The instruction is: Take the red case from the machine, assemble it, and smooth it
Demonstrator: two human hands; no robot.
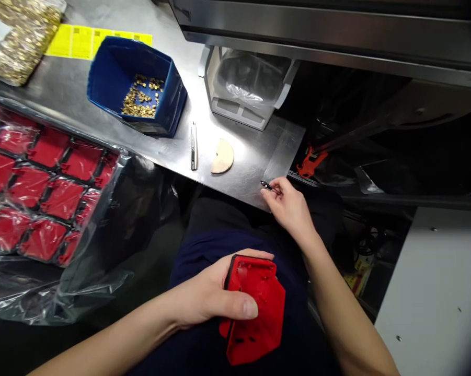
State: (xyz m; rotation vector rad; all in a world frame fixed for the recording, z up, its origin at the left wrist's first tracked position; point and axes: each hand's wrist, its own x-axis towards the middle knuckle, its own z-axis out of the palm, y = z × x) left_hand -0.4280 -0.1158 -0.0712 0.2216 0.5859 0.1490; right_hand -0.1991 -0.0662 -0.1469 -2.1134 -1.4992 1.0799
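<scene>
My left hand [211, 297] grips a red plastic housing part [256, 313] over my lap, thumb across its face. My right hand [290, 206] rests at the near edge of the steel table [243, 156] and pinches a small dark metal piece [267, 186] between its fingertips. A blue bin [113, 73] holding small brass inserts [141, 96] stands farther back on the table. To the left lies a tray of several red parts [43, 188] wrapped in clear plastic.
A slim metal tool [194, 146] and a half-round wooden piece [222, 155] lie on the table. A white bin with a plastic bag [247, 86] stands behind them. A bag of brass pieces [19, 36] and yellow labels [82, 42] sit far left. An orange clamp [309, 162] lies right.
</scene>
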